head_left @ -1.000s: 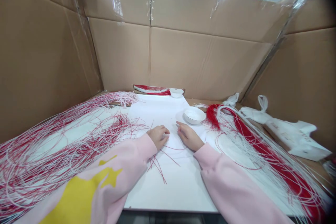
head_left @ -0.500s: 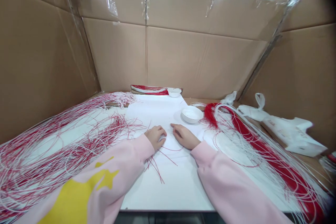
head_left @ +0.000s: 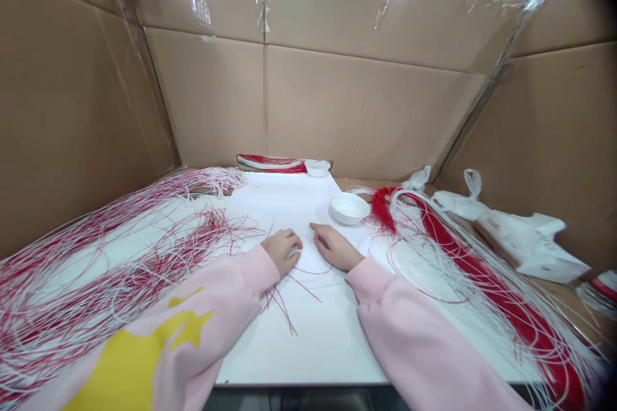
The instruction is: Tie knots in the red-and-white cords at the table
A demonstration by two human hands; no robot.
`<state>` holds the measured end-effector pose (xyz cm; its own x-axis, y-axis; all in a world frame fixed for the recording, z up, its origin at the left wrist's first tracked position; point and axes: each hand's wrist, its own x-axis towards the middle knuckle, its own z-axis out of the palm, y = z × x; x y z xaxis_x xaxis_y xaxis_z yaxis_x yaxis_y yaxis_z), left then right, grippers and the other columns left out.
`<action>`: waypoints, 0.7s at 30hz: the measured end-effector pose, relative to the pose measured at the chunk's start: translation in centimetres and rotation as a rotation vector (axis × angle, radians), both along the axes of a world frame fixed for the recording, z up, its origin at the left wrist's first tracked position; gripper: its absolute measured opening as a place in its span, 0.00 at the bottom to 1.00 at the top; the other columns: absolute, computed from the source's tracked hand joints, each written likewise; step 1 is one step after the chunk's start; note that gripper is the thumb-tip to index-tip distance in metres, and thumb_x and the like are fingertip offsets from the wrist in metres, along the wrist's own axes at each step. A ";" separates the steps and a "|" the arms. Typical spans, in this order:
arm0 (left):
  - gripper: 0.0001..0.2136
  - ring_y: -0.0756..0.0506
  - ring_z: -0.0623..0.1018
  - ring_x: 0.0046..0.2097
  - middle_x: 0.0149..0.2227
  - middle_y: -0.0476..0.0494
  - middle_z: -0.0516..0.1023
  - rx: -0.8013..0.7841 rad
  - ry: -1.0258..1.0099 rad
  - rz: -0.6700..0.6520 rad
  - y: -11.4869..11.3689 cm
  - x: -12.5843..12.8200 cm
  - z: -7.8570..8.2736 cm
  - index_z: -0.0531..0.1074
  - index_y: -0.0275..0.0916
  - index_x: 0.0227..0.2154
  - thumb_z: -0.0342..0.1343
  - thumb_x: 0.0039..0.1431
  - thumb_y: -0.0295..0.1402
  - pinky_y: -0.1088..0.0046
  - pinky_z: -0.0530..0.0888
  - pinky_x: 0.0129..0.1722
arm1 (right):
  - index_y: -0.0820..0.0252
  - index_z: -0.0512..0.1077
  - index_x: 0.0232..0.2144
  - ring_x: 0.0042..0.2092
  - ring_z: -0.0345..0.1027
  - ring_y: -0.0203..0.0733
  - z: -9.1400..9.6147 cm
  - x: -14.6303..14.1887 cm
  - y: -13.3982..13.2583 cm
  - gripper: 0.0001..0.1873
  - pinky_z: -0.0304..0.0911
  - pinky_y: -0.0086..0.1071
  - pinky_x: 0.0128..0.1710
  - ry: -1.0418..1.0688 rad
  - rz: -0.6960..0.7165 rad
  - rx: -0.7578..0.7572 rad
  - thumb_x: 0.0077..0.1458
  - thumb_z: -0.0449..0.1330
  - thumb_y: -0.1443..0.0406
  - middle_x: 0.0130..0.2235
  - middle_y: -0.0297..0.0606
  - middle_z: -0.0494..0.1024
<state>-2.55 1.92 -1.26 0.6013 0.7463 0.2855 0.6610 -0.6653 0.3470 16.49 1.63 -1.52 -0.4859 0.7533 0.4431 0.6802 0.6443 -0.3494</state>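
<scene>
My left hand (head_left: 282, 251) rests over the white sheet with its fingers curled and closed. Thin red cords come out from beneath it, several loose ends (head_left: 284, 311) fanning toward the table's front. A single thin red cord (head_left: 313, 273) bows from my left hand to the underside of my right hand (head_left: 336, 248). My right hand is closed too, its index finger pointing toward the left hand; the fingertips' hold on the cord is partly hidden. Just beyond the right hand stands a white bowl (head_left: 349, 209).
Long bundles of red and white cord (head_left: 120, 282) cover the left side. A red bundle (head_left: 482, 263) with white cords lies along the right. Farther back are a second white bowl (head_left: 317, 168) and white plastic bags (head_left: 530, 244). Cardboard walls (head_left: 308, 96) enclose the table (head_left: 299, 359).
The whole view has shifted slightly left and up. Both hands keep nearly the same pose and place on the sheet.
</scene>
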 end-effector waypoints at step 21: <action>0.09 0.44 0.68 0.40 0.36 0.44 0.68 -0.024 0.006 -0.003 0.0 -0.2 0.2 0.68 0.39 0.31 0.51 0.47 0.37 0.68 0.66 0.38 | 0.60 0.65 0.28 0.39 0.67 0.39 1.4 -0.9 -3.2 0.07 0.61 0.30 0.36 -0.011 0.099 -0.152 0.51 0.48 0.73 0.35 0.38 0.74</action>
<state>-2.76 1.90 -1.07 0.6054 0.7508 0.2642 0.6609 -0.6592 0.3588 15.62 -1.54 -0.13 -0.5653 0.7594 0.3221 0.6206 0.6488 -0.4405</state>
